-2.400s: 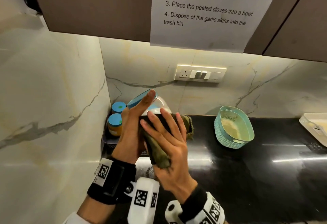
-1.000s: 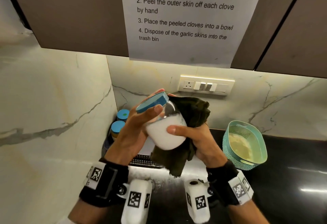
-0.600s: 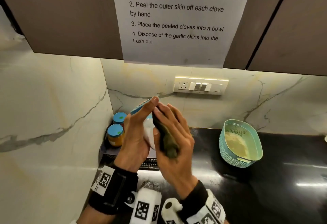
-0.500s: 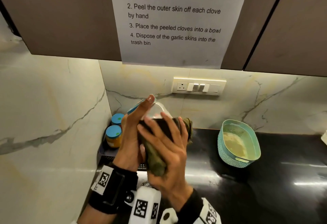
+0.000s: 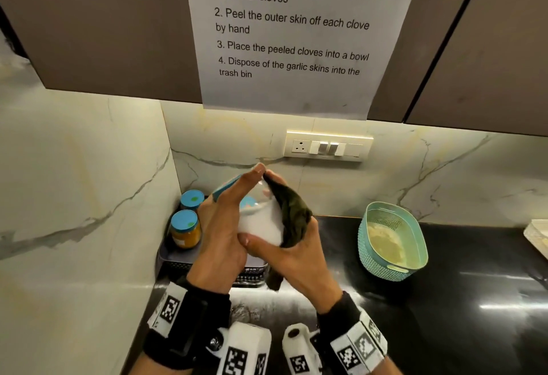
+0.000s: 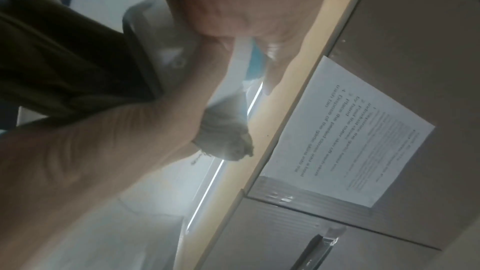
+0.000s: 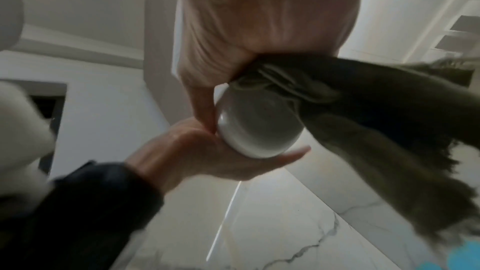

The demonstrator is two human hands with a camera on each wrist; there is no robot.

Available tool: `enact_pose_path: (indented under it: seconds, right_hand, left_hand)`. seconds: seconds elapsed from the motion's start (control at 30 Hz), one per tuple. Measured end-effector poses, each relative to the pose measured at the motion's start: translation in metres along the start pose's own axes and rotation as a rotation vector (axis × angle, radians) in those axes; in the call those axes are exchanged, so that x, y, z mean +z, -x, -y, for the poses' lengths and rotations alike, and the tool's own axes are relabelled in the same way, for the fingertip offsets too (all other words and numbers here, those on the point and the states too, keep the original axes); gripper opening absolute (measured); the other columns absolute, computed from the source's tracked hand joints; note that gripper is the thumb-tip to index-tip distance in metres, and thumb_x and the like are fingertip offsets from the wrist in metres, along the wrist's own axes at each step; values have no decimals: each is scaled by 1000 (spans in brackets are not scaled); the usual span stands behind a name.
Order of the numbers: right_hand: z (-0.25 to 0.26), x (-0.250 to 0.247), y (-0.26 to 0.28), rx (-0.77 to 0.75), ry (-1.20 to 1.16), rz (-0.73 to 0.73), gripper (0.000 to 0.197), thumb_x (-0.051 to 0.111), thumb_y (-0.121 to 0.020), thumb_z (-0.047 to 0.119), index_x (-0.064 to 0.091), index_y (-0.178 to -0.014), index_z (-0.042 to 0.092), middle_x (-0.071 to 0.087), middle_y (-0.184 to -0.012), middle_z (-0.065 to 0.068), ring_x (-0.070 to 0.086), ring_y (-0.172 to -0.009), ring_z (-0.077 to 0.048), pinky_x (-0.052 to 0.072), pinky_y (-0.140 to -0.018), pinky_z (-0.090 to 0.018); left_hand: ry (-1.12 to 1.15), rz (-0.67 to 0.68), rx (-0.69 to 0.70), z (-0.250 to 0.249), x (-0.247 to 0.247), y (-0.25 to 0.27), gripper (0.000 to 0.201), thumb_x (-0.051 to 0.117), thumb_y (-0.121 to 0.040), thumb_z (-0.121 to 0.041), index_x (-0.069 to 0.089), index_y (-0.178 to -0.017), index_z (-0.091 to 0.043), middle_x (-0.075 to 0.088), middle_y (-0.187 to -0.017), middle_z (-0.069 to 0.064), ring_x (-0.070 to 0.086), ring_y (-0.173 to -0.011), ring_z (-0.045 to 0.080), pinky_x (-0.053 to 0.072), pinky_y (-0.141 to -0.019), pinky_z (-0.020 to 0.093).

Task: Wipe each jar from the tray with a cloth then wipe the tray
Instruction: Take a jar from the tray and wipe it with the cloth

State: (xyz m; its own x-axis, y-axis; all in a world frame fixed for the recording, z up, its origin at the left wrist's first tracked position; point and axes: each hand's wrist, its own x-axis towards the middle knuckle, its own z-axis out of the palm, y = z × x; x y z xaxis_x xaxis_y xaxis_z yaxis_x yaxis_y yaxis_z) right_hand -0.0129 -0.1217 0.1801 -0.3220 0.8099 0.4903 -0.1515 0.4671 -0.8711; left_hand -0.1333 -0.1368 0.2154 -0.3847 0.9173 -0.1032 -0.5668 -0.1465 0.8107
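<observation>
steadying the white-filled jar (image 5: pixel 261 223) above the tray (image 5: pixel 178 257) with my left hand (image 5: pixel 221 226) curled round it, so my right hand (image 5: pixel 292 251), gripping the cloth (image 5: pixel 292 214), can rub its side.

Right hand (image 5: pixel 292 251) rolled palm-up since half second ago; cloth (image 5: pixel 293 216) swept behind jar (image 5: pixel 261 223), white side exposed.
</observation>
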Motion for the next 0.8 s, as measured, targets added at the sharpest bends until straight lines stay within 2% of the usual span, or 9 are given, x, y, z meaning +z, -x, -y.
enact_pose_path:
  seconds: [0.1,0.17,0.23,0.3,0.37,0.47,0.57,0.67,0.8]
  right_hand:
    - [-5,-12,-5,141,-117,-31,84,96,-65,2,61,-139,17,71,-133,-3,67,-125,-24,58,-99,-40]
    - [-3,-28,-12,395,-454,-20,87,99,-53,14,65,-133,12,74,-125,-15,72,-112,-33,63,-88,-42]
    - [-4,-43,-15,632,-715,25,102,105,-36,26,66,-128,5,75,-115,-23,75,-100,-35,65,-77,-42]
    - [-3,-46,-17,713,-754,70,102,105,-27,31,71,-120,6,75,-112,-23,75,-97,-36,65,-78,-44]
    - [-1,-42,-18,724,-777,84,99,105,-27,32,73,-118,8,74,-114,-23,74,-100,-37,63,-85,-47]
    - [5,-31,-15,572,-694,46,73,101,-41,26,79,-109,14,77,-110,-20,77,-95,-34,65,-74,-41]
    - [12,-20,-9,322,-435,-36,45,90,-60,19,81,-103,30,80,-108,-11,77,-99,-30,63,-80,-39]
    - [14,-10,-5,111,-209,-157,58,96,-66,3,75,-117,21,79,-113,-2,76,-107,-21,60,-91,-32]
    - [9,1,-2,-98,-43,-225,74,92,-72,5,59,-138,2,68,-138,-8,63,-132,-24,49,-112,-36]
  left_hand:
    - [-60,43,-40,7,-4,2,70,96,-63,-30,71,-120,3,77,-109,20,78,-84,22,61,-62,29]
    - [-74,155,-91,3,-6,0,67,91,-65,-31,72,-121,-1,78,-107,17,76,-90,25,62,-66,31]
    - [-118,281,-94,-4,-9,-9,78,89,-62,-39,68,-128,-3,77,-108,14,74,-93,23,61,-68,29]
    - [-184,340,-54,-9,-4,-15,105,98,-46,-51,63,-134,-4,75,-109,13,74,-89,20,60,-66,26]
    - [-214,314,-10,-6,3,-20,110,98,-36,-52,66,-131,-6,77,-105,9,75,-87,20,61,-67,28]
    - [-231,243,6,1,8,-22,88,84,-48,-45,71,-127,-10,80,-107,6,78,-91,24,62,-68,32]
    - [-236,180,17,4,6,-20,76,87,-52,-43,76,-119,-10,78,-102,18,77,-90,36,61,-71,40]
    - [-194,140,51,3,7,-16,69,89,-60,-40,76,-117,-4,76,-110,24,74,-101,44,61,-86,49]
    - [0,84,-73,4,6,-15,66,71,-92,-27,52,-144,9,56,-140,40,63,-115,50,55,-96,56]
